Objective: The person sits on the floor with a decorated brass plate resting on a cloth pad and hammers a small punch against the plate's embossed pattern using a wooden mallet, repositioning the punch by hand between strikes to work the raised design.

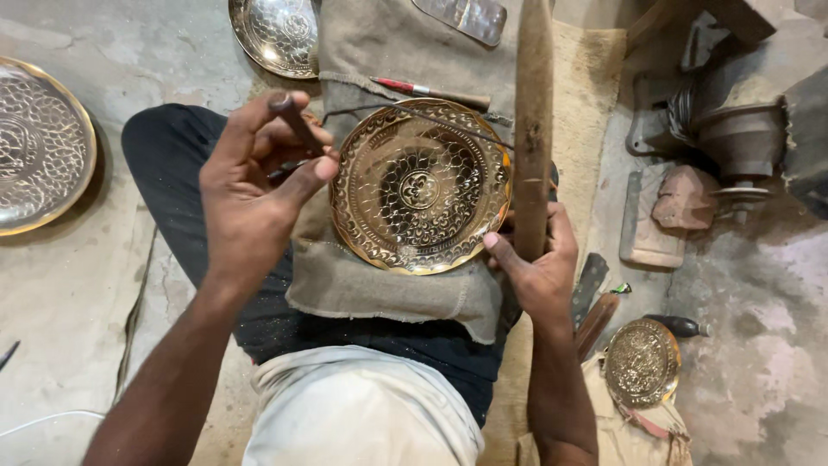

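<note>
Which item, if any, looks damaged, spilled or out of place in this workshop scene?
Nothing stands out. The engraved brass plate lies flat on the cloth pad; the left hand holds a dark tool, and the right hand grips an upright wooden stick.

Engraved brass plate: round, polished gold tone, floral centre with patterned rings to the rim. Lies face up, slightly tilted, on grey cloth over the lap. Dark punch tool: short rod, angled, raised left of the plate. Long wooden stick: upright along the plate's right edge, apparently touching it.
</note>
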